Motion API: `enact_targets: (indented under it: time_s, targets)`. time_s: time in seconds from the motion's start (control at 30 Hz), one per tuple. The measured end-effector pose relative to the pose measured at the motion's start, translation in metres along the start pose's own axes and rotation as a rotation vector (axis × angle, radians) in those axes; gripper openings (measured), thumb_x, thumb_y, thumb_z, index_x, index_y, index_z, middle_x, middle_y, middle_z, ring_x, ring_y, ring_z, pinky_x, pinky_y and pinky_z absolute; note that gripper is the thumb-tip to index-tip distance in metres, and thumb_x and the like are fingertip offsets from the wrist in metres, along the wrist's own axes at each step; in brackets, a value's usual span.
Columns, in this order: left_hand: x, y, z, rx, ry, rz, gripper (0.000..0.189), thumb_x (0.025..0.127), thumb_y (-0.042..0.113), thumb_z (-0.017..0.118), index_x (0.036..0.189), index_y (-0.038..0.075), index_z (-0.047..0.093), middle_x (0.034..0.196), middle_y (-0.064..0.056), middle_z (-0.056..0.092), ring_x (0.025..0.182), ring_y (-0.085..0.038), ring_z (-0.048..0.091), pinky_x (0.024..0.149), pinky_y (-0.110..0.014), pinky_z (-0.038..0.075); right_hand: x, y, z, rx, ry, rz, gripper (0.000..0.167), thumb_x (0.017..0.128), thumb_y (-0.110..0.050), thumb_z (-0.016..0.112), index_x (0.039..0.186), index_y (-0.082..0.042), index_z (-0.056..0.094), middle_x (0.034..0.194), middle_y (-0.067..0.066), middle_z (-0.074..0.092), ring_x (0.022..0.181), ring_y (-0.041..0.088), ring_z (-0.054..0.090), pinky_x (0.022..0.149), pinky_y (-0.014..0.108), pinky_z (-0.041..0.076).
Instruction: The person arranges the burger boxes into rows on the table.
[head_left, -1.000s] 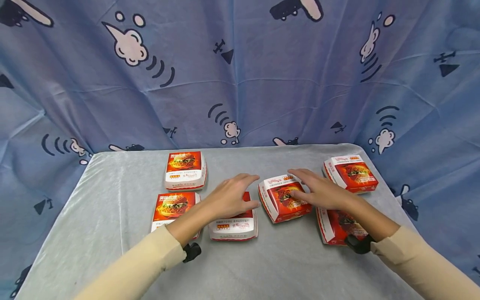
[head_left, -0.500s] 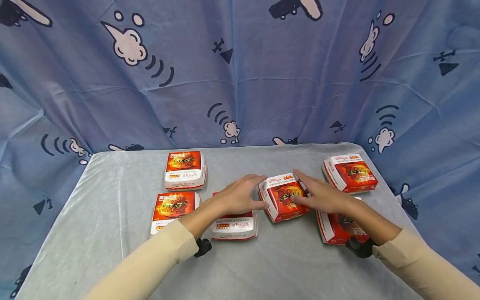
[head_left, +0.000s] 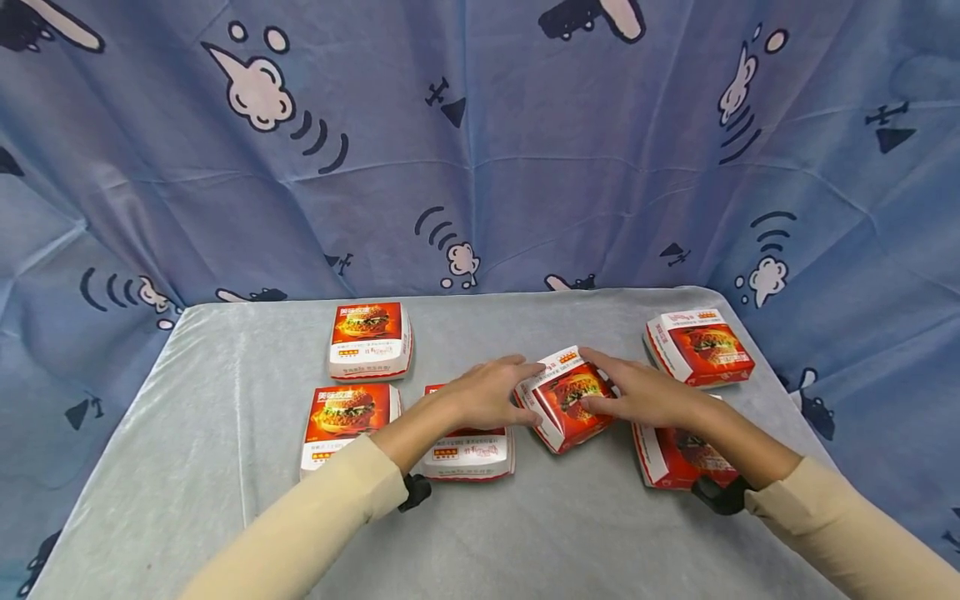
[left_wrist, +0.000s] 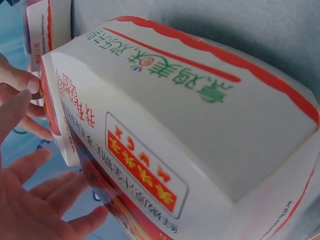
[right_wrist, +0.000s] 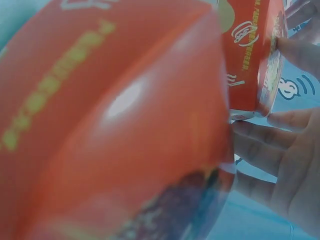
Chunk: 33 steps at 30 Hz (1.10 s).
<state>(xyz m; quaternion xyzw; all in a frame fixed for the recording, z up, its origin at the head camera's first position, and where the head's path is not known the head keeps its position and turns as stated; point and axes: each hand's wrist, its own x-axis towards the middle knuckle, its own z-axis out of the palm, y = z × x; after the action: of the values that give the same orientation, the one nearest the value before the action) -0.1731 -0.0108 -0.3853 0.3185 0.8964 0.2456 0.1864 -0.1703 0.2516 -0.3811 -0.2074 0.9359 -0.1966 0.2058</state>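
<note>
A red-and-white burger box (head_left: 572, 390) sits turned at an angle between my two hands, its burger picture facing up. My left hand (head_left: 480, 398) holds its left side, thumb at the near corner and fingers at the far edge. On the opposite side, my right hand (head_left: 647, 392) grips it with the thumb over the lid and the fingers along the far right edge. In the right wrist view the box (right_wrist: 245, 60) shows a red side beside the right fingers (right_wrist: 265, 137). Part of the left hand (left_wrist: 42, 200) shows spread fingers in the left wrist view.
More burger boxes lie on the grey cloth (head_left: 247, 467): one at the back left (head_left: 369, 342), one at the front left (head_left: 348, 417), one under the left forearm (head_left: 468, 457). To the right are a back box (head_left: 701, 348) and a front box (head_left: 678, 457). A patterned blue curtain (head_left: 480, 150) hangs behind.
My left hand has moved right, from over the neighbouring box to the middle burger box. That box has turned slightly, its near corner shifting toward me. My right hand has closed in along its edge.
</note>
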Motion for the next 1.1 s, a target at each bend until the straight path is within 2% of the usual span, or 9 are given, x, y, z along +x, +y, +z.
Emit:
enact_targets:
  time_s: [0.17,0.37,0.47,0.63,0.83,1.1]
  targets:
    - [0.001,0.002,0.0,0.017,-0.035,0.016,0.066,0.09,0.034,0.074,0.147,0.01,0.05,0.147,-0.01,0.051,0.134,-0.022,0.048,0.111,-0.039,0.038,0.0,-0.001,0.0,-0.01,0.005,-0.012,0.086,0.093,-0.052,0.064,0.155,-0.003,0.03,0.148,0.024,0.045,0.132,0.042,0.047,0.105,0.063,0.037]
    - [0.0,0.005,0.0,0.037,-0.045,0.002,0.062,0.091,0.033,0.073,0.145,0.01,0.052,0.139,-0.007,0.057,0.127,-0.019,0.053,0.106,-0.036,0.041,-0.006,-0.007,0.0,-0.183,0.089,0.012,0.078,0.093,-0.052,0.063,0.151,-0.004,0.04,0.142,0.026,0.052,0.125,0.044,0.053,0.097,0.065,0.043]
    - [-0.001,0.006,0.001,0.053,-0.046,-0.005,0.061,0.091,0.034,0.072,0.145,0.011,0.053,0.138,-0.006,0.057,0.124,-0.017,0.053,0.105,-0.039,0.042,-0.006,-0.013,0.0,-0.224,0.12,0.031,0.075,0.094,-0.05,0.063,0.15,-0.006,0.042,0.14,0.027,0.053,0.122,0.046,0.055,0.094,0.066,0.045]
    - [-0.004,0.008,0.002,0.065,-0.045,-0.004,0.06,0.091,0.034,0.072,0.144,0.014,0.054,0.134,-0.005,0.058,0.121,-0.015,0.054,0.103,-0.042,0.042,-0.003,-0.019,0.004,-0.205,0.099,0.059,0.076,0.093,-0.053,0.062,0.152,-0.008,0.041,0.142,0.026,0.051,0.123,0.045,0.054,0.095,0.067,0.043]
    - [-0.005,0.012,0.004,0.078,-0.06,0.03,0.056,0.09,0.032,0.072,0.141,0.014,0.057,0.129,-0.004,0.061,0.114,-0.014,0.056,0.098,-0.04,0.046,-0.001,-0.018,0.007,-0.167,0.082,0.085,0.083,0.092,-0.059,0.06,0.153,-0.008,0.037,0.144,0.027,0.047,0.122,0.046,0.054,0.094,0.068,0.043]
    - [-0.005,0.015,0.004,0.07,-0.054,0.031,0.054,0.091,0.032,0.072,0.14,0.013,0.058,0.136,-0.002,0.06,0.127,-0.015,0.052,0.105,-0.049,0.037,0.0,-0.015,0.004,-0.135,0.045,0.046,0.083,0.091,-0.059,0.061,0.153,-0.01,0.038,0.148,0.026,0.043,0.128,0.046,0.049,0.096,0.071,0.039]
